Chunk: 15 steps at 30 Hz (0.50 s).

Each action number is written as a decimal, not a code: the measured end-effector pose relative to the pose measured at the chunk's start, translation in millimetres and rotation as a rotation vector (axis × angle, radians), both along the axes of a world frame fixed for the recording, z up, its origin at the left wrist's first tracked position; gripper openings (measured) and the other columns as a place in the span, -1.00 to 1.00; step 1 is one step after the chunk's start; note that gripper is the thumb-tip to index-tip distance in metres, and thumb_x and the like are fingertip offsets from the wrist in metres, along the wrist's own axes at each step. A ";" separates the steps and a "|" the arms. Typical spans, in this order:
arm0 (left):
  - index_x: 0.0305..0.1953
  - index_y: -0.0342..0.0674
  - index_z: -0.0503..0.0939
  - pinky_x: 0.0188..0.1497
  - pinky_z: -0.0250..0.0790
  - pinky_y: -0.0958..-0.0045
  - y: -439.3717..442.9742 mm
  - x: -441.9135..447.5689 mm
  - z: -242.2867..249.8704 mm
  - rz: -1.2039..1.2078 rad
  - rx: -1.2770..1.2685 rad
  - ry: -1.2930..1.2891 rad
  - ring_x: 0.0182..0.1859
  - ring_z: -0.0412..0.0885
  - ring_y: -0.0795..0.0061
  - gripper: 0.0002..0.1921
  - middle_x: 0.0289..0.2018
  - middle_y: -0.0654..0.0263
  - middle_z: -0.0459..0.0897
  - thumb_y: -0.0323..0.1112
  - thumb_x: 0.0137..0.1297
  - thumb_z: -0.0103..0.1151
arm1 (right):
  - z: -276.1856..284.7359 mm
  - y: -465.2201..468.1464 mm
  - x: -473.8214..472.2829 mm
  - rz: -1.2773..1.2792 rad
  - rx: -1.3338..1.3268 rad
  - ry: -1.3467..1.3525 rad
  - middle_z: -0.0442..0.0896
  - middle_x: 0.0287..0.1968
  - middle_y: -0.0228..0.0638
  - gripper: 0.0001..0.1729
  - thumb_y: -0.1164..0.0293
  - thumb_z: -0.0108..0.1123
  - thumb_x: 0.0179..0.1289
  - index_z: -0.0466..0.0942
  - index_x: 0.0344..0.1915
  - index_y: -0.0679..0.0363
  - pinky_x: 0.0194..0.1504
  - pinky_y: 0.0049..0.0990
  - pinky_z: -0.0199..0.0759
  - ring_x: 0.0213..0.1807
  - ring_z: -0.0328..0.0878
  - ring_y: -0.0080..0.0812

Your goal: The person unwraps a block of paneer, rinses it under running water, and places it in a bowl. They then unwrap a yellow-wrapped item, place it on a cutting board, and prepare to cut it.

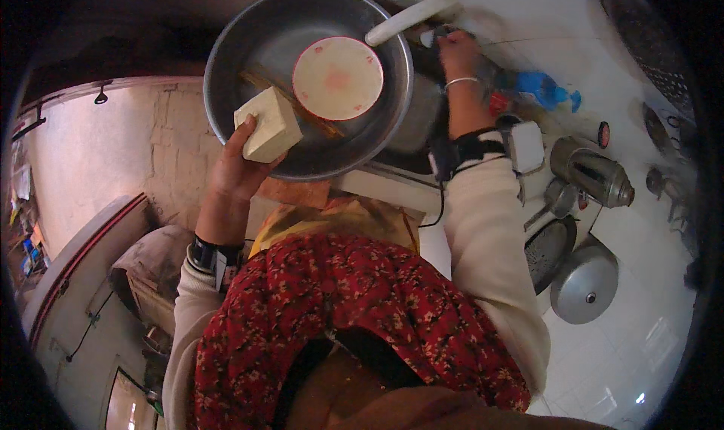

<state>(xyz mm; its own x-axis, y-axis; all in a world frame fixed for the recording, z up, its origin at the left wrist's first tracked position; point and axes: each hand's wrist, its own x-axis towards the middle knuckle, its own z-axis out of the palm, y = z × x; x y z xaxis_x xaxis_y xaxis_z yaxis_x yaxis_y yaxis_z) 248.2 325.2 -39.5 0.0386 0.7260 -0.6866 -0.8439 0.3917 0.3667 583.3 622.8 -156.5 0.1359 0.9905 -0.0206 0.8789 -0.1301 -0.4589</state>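
Note:
My left hand (pixel 243 158) grips a pale cream block (pixel 268 124), thumb on its near face, over the left front rim of a large metal basin (pixel 214 104). Inside the basin sits a round white dish (pixel 339 79) with a thin red rim and faint reddish marks. Thin brown sticks (pixel 322 123) lie partly beneath the block and the dish. A white tube (pixel 410 20) reaches over the basin's right rim. Beyond that rim, my right hand (pixel 459 51) is bent around or against something dark; blur hides what it touches and whether it holds it.
On the white tiled surface at right are a blue plastic bottle (pixel 540 89), a metal flask (pixel 594 170), a ladle (pixel 557 198), a dark pan (pixel 548 252) and a round metal lid (pixel 584 286). A cord (pixel 441 203) hangs from my right wrist strap.

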 end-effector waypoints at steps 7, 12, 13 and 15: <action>0.24 -0.09 0.32 0.03 0.46 0.27 -1.8 -0.7 0.9 -0.016 -0.004 0.037 0.08 0.54 0.33 -0.49 0.06 0.29 0.54 -0.02 0.37 0.07 | -5.3 28.9 8.9 0.090 0.041 -0.186 0.68 -0.31 -0.11 -0.74 0.20 0.30 0.07 0.67 -0.35 0.14 -0.17 -0.24 0.48 -0.27 0.63 -0.06; 0.24 -0.09 0.32 0.03 0.47 0.29 -1.4 -3.6 2.0 -0.025 0.003 0.031 0.07 0.55 0.34 -0.50 0.07 0.29 0.55 -0.02 0.37 0.07 | 1.0 28.1 11.5 0.104 0.062 -0.233 0.69 -0.32 -0.15 -0.71 0.14 0.33 0.07 0.66 -0.37 0.13 -0.16 -0.24 0.48 -0.24 0.64 -0.09; 0.24 -0.09 0.32 0.04 0.47 0.29 -1.2 -3.7 2.4 -0.025 0.026 0.011 0.07 0.55 0.34 -0.50 0.07 0.29 0.54 -0.03 0.37 0.07 | 0.3 27.9 12.0 0.052 0.175 -0.316 0.70 -0.33 -0.15 -0.71 0.15 0.34 0.07 0.66 -0.37 0.13 -0.16 -0.24 0.48 -0.23 0.64 -0.09; 0.24 -0.09 0.32 0.04 0.47 0.29 -0.3 -3.9 3.3 -0.001 -0.001 0.017 0.08 0.55 0.34 -0.50 0.07 0.30 0.54 -0.03 0.37 0.06 | -5.1 30.5 12.2 0.135 0.101 -0.272 0.69 -0.33 -0.14 -0.70 0.13 0.32 0.08 0.65 -0.38 0.14 -0.14 -0.22 0.48 -0.22 0.64 -0.07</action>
<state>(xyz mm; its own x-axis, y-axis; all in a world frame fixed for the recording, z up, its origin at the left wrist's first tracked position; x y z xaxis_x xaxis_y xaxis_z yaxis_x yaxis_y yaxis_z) 244.3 324.8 -36.3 0.0280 0.7254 -0.6877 -0.8372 0.3929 0.3804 595.5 653.3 -161.6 -0.0103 0.9952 0.0978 0.9774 0.0307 -0.2093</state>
